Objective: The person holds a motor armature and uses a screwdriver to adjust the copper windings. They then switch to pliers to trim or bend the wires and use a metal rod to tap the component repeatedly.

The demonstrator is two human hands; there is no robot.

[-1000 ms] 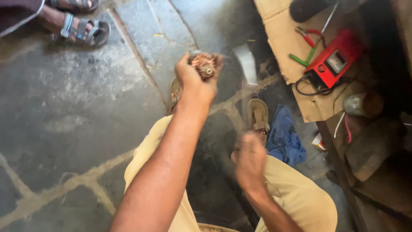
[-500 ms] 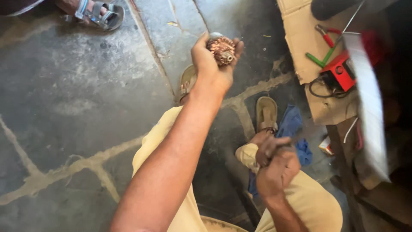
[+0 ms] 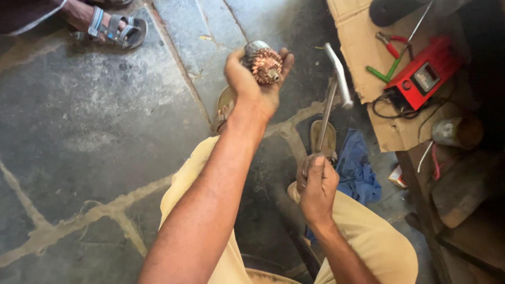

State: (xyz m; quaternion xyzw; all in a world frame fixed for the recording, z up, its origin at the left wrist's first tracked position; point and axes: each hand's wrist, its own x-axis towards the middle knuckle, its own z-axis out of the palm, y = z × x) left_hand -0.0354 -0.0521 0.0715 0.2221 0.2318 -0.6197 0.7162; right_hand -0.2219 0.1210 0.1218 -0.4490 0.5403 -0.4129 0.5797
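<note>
Item one: our left hand point(image 3: 252, 87), fingers wrapped shut around a motor armature point(image 3: 263, 63) with copper windings, held raised above the stone floor point(image 3: 94, 131).

Item two: our right hand point(image 3: 315, 184), fisted tight on the handle of a hammer point(image 3: 331, 100), whose metal head stands upright just right of the armature, not touching it.

Item three: a red meter point(image 3: 421, 79) on cardboard point(image 3: 400, 131), well right of the armature, with red-handled pliers point(image 3: 389, 44) and a green-handled screwdriver point(image 3: 386, 68) beside it.

Item four: a blue cloth point(image 3: 357, 168), below and right of the armature.

Item five: another person's sandalled foot point(image 3: 110, 29), far left of the armature.
</note>
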